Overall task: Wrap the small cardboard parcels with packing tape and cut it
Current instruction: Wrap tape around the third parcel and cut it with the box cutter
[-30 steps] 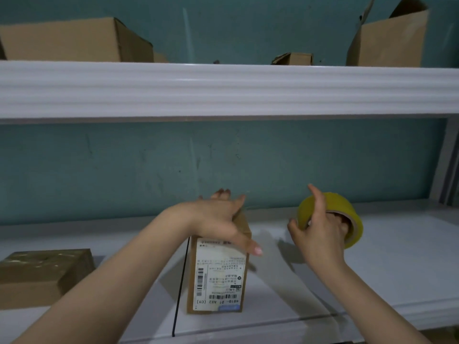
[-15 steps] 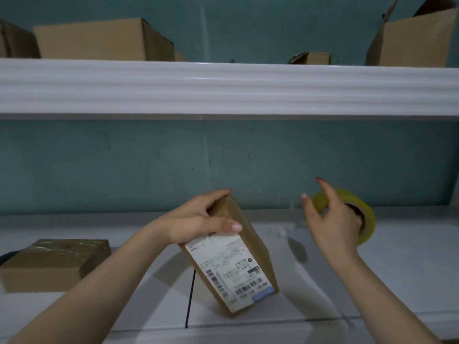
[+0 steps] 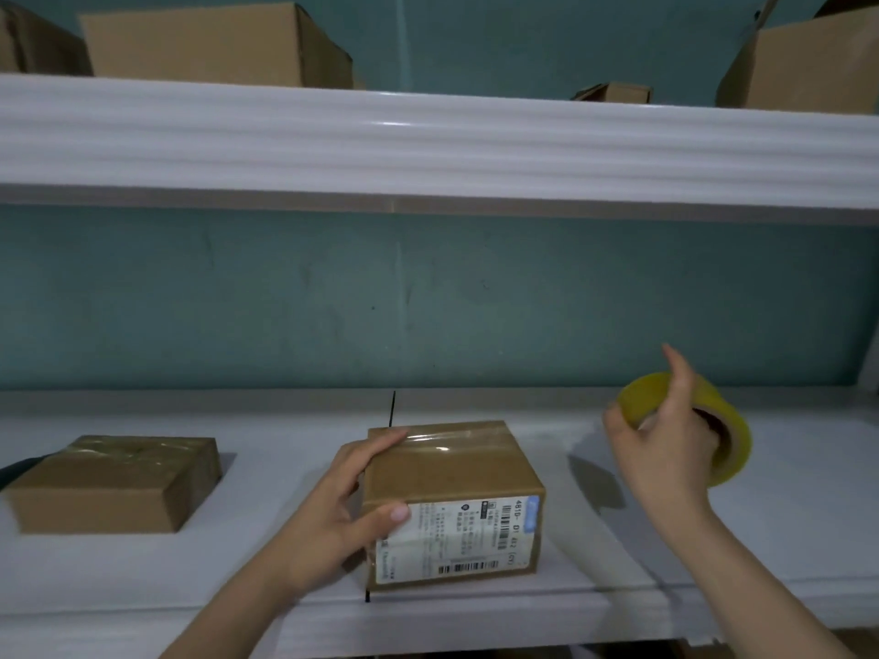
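A small cardboard parcel (image 3: 456, 473) lies on the white shelf (image 3: 594, 577), its white shipping label facing me and a strip of clear tape across its top. My left hand (image 3: 342, 506) grips its left end, thumb on the label face and fingers along the top edge. My right hand (image 3: 666, 449) holds a yellow roll of packing tape (image 3: 723, 435) in the air to the right of the parcel, with fingers through its core. A second, flatter parcel (image 3: 114, 482), wrapped in tape, lies on the shelf at the left.
An upper white shelf (image 3: 428, 140) overhangs the work area and carries several larger cardboard boxes (image 3: 214, 45). A teal wall (image 3: 428, 297) closes the back. A dark seam (image 3: 392, 406) runs across the lower shelf under the parcel.
My left hand has tipped the parcel from standing upright to lying flat, taped side up. My right hand has moved the tape roll further right and slightly up.
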